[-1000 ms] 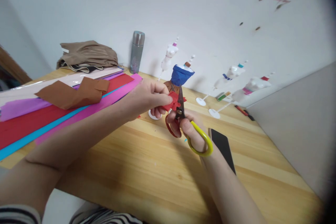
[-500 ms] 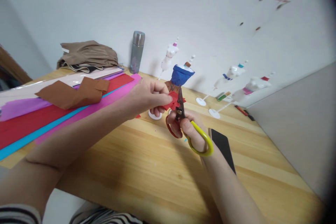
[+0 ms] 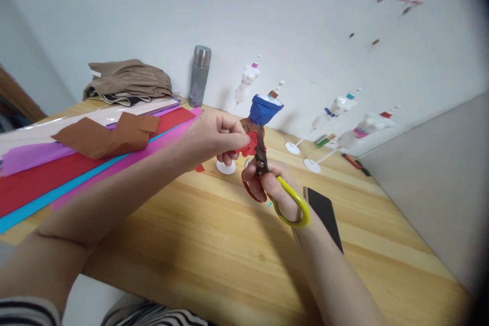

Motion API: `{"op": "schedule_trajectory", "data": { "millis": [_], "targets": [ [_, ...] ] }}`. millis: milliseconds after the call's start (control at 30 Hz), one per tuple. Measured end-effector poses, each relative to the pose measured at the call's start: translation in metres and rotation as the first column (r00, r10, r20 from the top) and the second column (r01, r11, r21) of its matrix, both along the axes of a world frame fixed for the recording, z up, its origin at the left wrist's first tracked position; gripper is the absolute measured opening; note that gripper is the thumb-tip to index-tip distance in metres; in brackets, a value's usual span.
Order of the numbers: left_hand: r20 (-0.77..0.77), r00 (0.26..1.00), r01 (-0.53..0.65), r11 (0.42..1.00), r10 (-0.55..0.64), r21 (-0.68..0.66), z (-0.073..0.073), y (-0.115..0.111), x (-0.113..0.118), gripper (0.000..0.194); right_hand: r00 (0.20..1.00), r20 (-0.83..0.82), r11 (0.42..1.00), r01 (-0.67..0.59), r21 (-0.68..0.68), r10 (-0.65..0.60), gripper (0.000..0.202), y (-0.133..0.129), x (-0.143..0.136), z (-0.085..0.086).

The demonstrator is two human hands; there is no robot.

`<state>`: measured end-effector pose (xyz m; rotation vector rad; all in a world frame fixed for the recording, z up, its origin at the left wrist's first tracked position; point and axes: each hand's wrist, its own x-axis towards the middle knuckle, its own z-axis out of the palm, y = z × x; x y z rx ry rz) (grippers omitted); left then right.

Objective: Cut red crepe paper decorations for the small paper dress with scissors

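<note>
My left hand pinches a small red paper piece with uneven edges between thumb and fingers. Scissors with a yellow handle loop and a red one are in my right hand, fingers through the loops. Their dark blades point up and lie against the right side of the red paper; how far they are apart is hard to make out. Just behind the blades stands a small white mannequin wearing a blue paper top and something brown below it. A red scrap lies on the table under my left hand.
Coloured paper sheets and a brown piece lie at the left, before folded brown cloth. A grey flask stands at the back. More mannequins stand along the wall. A black phone lies beside my right wrist.
My left hand has shifted slightly left with the red paper, which now looks smaller and more crumpled. The scissor blades have come closer together; my right hand stays nearly in place.
</note>
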<state>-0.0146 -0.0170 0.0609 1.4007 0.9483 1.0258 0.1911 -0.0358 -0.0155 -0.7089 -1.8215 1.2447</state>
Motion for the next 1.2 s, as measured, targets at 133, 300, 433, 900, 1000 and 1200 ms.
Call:
{"op": "schedule_trajectory", "data": {
  "millis": [133,300,433,900,1000,1200],
  "targets": [
    [0.004,1.0,-0.025,0.999,0.025,0.035,-0.0027,0.0014,-0.0005,0.023,1.0,-0.01,1.0,0.009,0.004,-0.009,0.051,0.0005,0.0,-0.0017],
    [0.001,0.999,-0.049,0.996,0.049,0.071,-0.006,0.0024,-0.0001,0.018,1.0,-0.02,1.0,-0.005,-0.011,0.005,0.049,0.0023,-0.0002,-0.0018],
    [0.001,1.0,0.009,0.998,-0.009,0.067,-0.0083,0.006,-0.0017,0.022,1.0,-0.029,1.0,0.004,-0.011,-0.004,0.049,0.0022,-0.0008,-0.0007],
    [-0.023,0.996,0.089,0.996,-0.089,-0.01,-0.0063,0.0006,0.0013,0.023,1.0,-0.003,1.0,0.022,-0.019,-0.022,0.052,0.0007,-0.0013,0.0012],
    [-0.027,0.996,0.082,0.997,-0.083,-0.012,-0.0057,-0.0003,0.0014,0.023,1.0,-0.002,0.999,0.026,-0.019,-0.026,0.051,0.0007,-0.0012,0.0003],
    [-0.006,0.996,0.091,0.996,-0.091,0.009,-0.0085,0.0013,0.0,0.02,1.0,-0.026,1.0,0.004,-0.011,-0.005,0.05,0.0011,-0.0013,-0.0004]
  ]
}}
